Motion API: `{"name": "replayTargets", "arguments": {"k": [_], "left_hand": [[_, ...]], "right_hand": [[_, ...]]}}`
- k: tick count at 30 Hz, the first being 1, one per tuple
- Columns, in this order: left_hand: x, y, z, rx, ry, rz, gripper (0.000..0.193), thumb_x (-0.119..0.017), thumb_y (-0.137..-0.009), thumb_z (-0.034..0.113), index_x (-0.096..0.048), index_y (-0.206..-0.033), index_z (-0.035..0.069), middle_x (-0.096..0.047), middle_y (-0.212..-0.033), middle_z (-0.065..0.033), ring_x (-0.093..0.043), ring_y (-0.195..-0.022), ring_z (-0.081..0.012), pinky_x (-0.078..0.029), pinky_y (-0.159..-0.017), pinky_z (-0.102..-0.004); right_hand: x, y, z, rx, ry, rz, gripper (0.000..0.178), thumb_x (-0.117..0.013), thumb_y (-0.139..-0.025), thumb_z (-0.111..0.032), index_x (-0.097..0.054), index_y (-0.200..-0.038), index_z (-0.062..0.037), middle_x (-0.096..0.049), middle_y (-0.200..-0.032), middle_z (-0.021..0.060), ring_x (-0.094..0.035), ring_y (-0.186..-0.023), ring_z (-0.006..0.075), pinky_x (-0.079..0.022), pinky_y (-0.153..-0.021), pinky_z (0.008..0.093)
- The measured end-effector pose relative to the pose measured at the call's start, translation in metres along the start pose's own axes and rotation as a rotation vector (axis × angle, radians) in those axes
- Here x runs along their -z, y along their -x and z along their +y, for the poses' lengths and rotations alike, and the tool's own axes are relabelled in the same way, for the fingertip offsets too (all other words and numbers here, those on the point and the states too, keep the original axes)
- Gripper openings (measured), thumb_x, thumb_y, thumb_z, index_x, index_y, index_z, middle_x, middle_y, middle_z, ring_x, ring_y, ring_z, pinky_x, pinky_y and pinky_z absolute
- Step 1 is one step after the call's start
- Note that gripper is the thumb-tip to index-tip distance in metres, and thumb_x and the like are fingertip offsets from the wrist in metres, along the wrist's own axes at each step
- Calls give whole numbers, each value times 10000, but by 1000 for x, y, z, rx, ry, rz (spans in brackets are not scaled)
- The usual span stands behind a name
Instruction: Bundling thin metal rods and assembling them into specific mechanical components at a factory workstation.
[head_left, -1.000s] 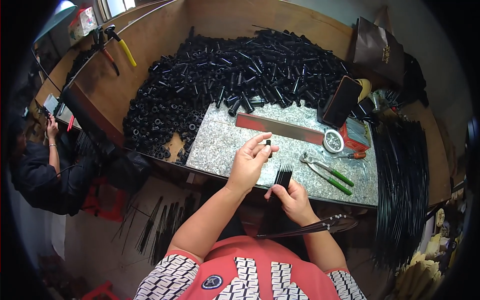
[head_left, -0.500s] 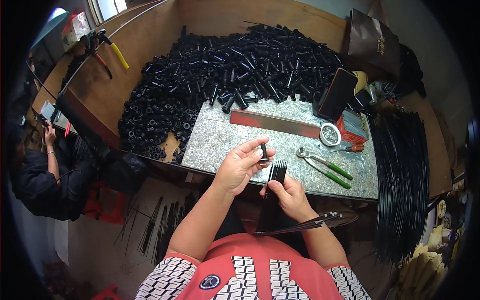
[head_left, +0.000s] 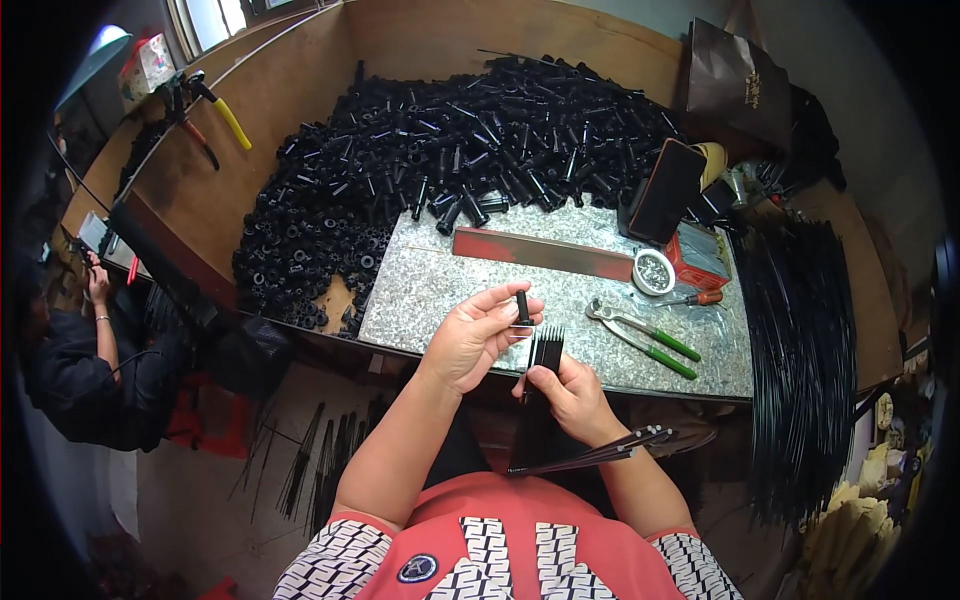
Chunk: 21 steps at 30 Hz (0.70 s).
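Head view: black cylinder beside rod tips

Pile of glossy black cylindrical parts [head_left: 480, 150]: 12 o'clock from the hands, heaped against brown wooden walls [head_left: 580, 30], which presumably contain it. Grey speckled flat worktop [head_left: 410, 300]: between pile and person. Long, thin black rods [head_left: 800, 370]: 3 o'clock, overhanging the front edge, probably owing to length. Green-handled metal pliers [head_left: 675, 344]: 3 o'clock, nearer, handles angled personward, likely for reach. Right hand [head_left: 575, 395]: closed around a pale-tipped black rod bundle [head_left: 547, 352], apparently leaving tips exposed. Left hand [head_left: 468, 345]: pinching a short black cylinder [head_left: 522, 305], near upright, beside the tips; contact cannot be told.
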<state>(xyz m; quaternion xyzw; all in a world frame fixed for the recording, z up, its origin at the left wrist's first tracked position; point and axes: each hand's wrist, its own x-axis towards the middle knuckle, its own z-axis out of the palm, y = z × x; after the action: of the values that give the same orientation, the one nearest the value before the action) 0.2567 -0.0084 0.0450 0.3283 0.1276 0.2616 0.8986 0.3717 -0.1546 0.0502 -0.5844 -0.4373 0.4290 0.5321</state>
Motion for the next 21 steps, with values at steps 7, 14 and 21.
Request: {"name": "replayTargets", "arguments": {"k": [7,14,21], "left_hand": [[4,-2,-2,10,21,-30,347,-556,-922,19,-525,-1266,-16,-651,-1084,-159,-646,-989,-203,-554,-833,-294],[5,-3,-4,3,-7,-17,339,-575,-913,17,-543,-1249,-16,-655,-1059,-124,-639,-974,-173,-547,-831,-295],[3,-4,-2,34,43,-49,361,-553,-921,18,-507,-1277,-11,-645,-1094,-184,-644,-996,-214,-543,-853,-303]], "right_hand": [[1,-1,7,-1,-30,8,222,-535,-971,-187,-625,-885,-3,-670,-796,52,-612,-743,112,-486,-706,267],[1,-1,9,-11,-15,-15,201,-530,-978,-185,-607,-924,-8,-671,-797,44,-611,-736,101,-489,-688,255],[5,-2,9,13,44,-42,190,-524,-986,-199,-589,-989,-21,-676,-824,33,-597,-743,76,-474,-685,236]]}}
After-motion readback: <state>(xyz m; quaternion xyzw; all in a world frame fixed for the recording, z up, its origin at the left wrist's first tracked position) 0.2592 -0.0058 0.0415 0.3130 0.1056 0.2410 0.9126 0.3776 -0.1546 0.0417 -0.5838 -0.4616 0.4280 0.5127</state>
